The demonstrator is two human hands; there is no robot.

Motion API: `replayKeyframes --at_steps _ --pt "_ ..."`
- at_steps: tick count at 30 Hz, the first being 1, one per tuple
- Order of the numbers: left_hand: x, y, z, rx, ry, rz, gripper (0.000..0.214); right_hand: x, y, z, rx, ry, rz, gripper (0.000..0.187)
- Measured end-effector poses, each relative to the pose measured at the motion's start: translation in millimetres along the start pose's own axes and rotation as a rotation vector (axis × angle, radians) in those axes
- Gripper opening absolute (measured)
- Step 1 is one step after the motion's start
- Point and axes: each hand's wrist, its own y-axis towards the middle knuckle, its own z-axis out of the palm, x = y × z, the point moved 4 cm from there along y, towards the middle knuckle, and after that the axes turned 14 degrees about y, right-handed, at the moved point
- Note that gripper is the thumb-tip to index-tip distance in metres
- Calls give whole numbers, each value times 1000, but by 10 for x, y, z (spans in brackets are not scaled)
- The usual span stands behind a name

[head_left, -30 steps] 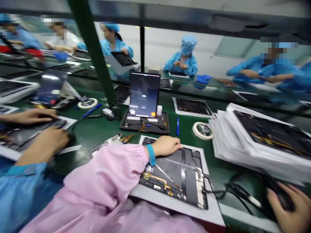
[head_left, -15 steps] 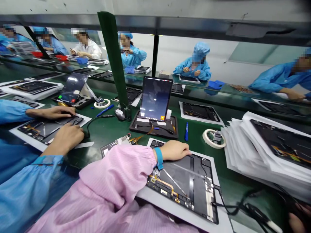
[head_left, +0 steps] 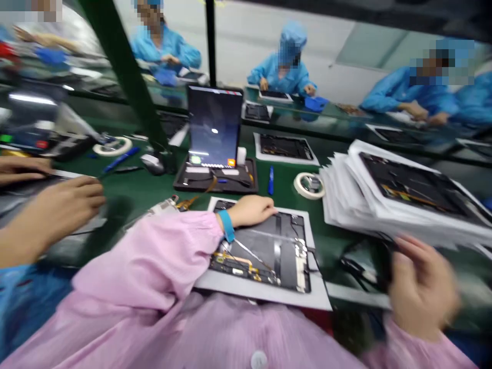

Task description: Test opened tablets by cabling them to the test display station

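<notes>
Tablet (head_left: 269, 251), left hand (head_left: 251, 210) flat (right blurred)

L hand (head_left: 251, 210) flat, palm down; R hand (head_left: 421, 289) raised, fingers curled, blurred.

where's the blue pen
In the head view, the blue pen lies on the green bench mid-frame, between the black tray and the tape roll.

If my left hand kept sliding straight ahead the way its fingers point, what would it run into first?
The left hand lies on the opened tablet, fingers pointing right and slightly away. It would probably cross the tablet's top edge, then reach the tape roll; blur makes depth uncertain.
</notes>
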Motion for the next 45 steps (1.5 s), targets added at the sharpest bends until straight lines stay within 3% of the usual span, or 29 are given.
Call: replayKeyframes --at_steps 1,3,4,6,9,11,15,17,21,23,28,33,39,43,45 --pt "3 -6 -3 -4 -19 15 33 39 -30 156 196 142 109 30" --pt "25 -1 -2 1 -60 26 33 113 -139 562 726 333 365 31" --pt "36 3 1 14 -79 25 33 138 -172 712 878 355 441 32" --pt "46 7 6 51 -103 22 33 144 -199 918 1071 409 564 39" --pt "30 -2 0 79 -100 35 33 84 -195 988 1189 532 682 46" --pt "25 -4 -3 78 -90 36 34 17 -174 910 1154 580 749 46" --pt "36 -1 16 76 -90 29 34 -38 -73 633 667 694 795 39" --pt "41 -2 25 65 -93 33 34 39 -85 572 561 756 732 37" --pt "49 -10 36 63 -92 36 36 170 -189 633 653 473 440 27" --pt "52 -12 37 69 -95 34 38 158 -258 685 692 380 380 25" --pt "54 -9 38 73 -91 39 36 39 -441 751 729 590 638 27" --pt "53 -6 40 59 -86 41 33 12 -515 769 683 625 705 26" --pt "46 -1 18 70 -93 29 32 208 -482 822 807 344 343 13" --pt "42 0 14 72 -97 27 32 227 -420 775 771 275 275 17" --pt "44 -2 23 72 -98 26 33 218 -398 774 832 215 227 25"
